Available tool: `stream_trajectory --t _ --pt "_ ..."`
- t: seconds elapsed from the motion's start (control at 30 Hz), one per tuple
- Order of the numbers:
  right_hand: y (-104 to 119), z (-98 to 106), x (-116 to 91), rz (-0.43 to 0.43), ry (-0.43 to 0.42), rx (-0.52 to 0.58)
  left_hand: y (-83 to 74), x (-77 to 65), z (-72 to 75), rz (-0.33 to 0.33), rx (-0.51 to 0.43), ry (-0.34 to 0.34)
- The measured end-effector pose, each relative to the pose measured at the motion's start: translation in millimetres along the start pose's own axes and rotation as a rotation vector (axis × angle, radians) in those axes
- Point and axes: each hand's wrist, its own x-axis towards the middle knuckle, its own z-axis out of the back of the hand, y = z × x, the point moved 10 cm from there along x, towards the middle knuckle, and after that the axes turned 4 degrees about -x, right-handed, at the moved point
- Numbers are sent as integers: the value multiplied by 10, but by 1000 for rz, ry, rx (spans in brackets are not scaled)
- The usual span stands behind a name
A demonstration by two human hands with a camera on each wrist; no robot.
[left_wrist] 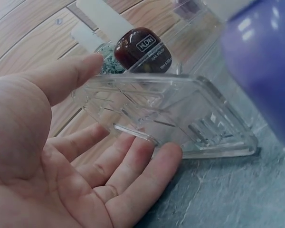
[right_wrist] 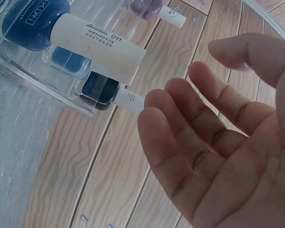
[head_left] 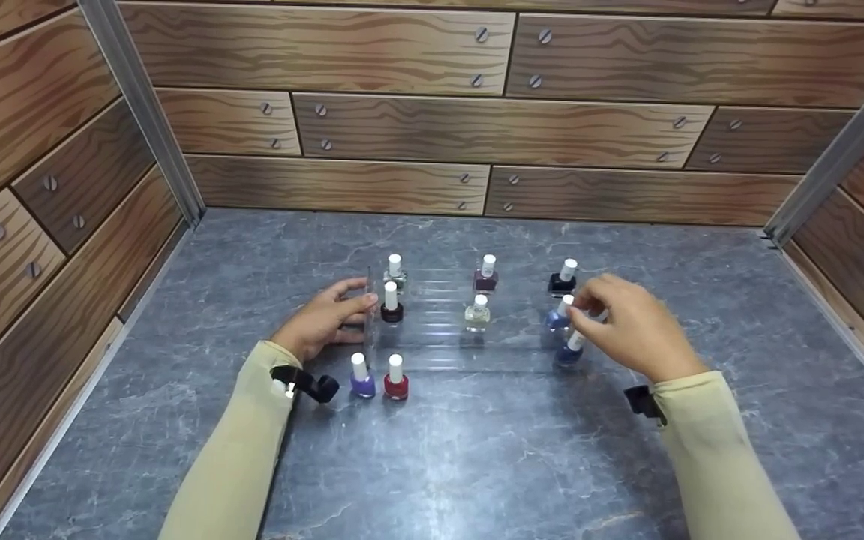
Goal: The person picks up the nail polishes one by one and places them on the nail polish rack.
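A clear stepped rack holds nail polish bottles with white caps. My left hand grips its left end, thumb over the top edge and fingers against the outer side panel. Beside the thumb stands a dark red bottle, with a green-flecked bottle behind it. My right hand is at the rack's right end, by the caps of a light blue bottle and a dark blue bottle. Its fingers are loosely bent with nothing between them in the right wrist view.
A purple bottle and a red bottle stand on the marbled table in front of the rack. Plum, pale clear and black bottles stand on the rack. Wood-patterned walls enclose the back and sides.
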Motion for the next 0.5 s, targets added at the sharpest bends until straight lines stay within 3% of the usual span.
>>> stream_trajectory --t 0.5 --pt "62 -152 22 36 57 -18 24 23 38 -12 -5 -29"
